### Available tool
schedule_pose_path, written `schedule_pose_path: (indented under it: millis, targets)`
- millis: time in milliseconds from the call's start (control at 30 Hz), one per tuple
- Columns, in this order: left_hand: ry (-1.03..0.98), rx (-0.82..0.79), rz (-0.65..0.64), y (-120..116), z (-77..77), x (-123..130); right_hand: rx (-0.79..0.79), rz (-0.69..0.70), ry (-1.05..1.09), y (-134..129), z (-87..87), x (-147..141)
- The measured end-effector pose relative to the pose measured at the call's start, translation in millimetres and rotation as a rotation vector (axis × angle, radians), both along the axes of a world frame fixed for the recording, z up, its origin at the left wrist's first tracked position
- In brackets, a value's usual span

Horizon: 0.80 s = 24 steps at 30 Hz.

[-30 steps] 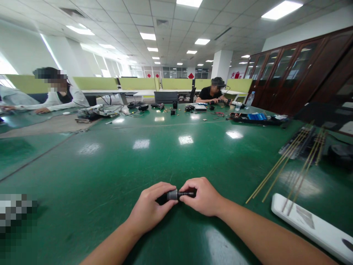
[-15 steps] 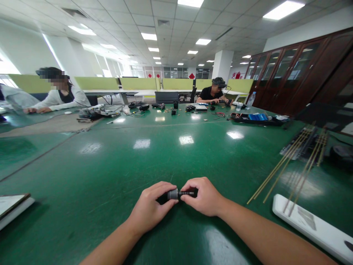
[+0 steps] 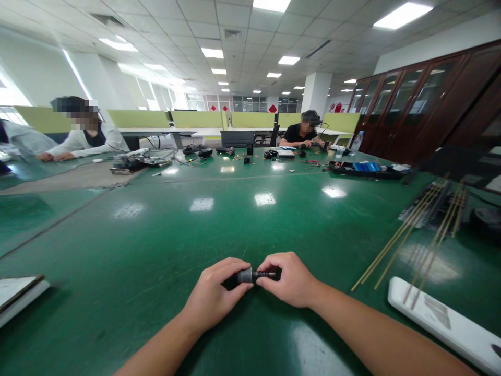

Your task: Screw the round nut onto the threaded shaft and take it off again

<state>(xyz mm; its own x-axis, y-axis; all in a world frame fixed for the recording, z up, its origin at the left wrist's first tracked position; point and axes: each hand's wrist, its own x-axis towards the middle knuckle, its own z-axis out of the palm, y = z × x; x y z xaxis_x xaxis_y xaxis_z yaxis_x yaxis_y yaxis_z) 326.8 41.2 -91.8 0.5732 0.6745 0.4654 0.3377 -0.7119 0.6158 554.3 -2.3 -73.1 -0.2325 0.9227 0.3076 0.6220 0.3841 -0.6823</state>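
Grasping the grey cylinder [image 3: 245,275] in the left hand [image 3: 211,290], pinching the adjoining dark ribbed shaft [image 3: 265,274] in the right hand [image 3: 288,279], over the bench [image 3: 219,230], contact unclear. Risking a slip and roll-away through a slack or skewed pinch.

No readable text, label, brand, number or sign on anything in view.

Grey cylinder [image 3: 246,275] partly hidden, apparently by left hand [image 3: 209,292]; white slab [image 3: 454,326] cropped right.
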Motion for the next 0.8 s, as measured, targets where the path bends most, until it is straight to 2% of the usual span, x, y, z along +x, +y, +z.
schedule_pose_path:
  millis: [800]
  targets:
    - [-0.017,-0.001,0.009,1.0,2.7,0.0,0.004,-0.012,-0.012,-0.3,4.5,0.2]
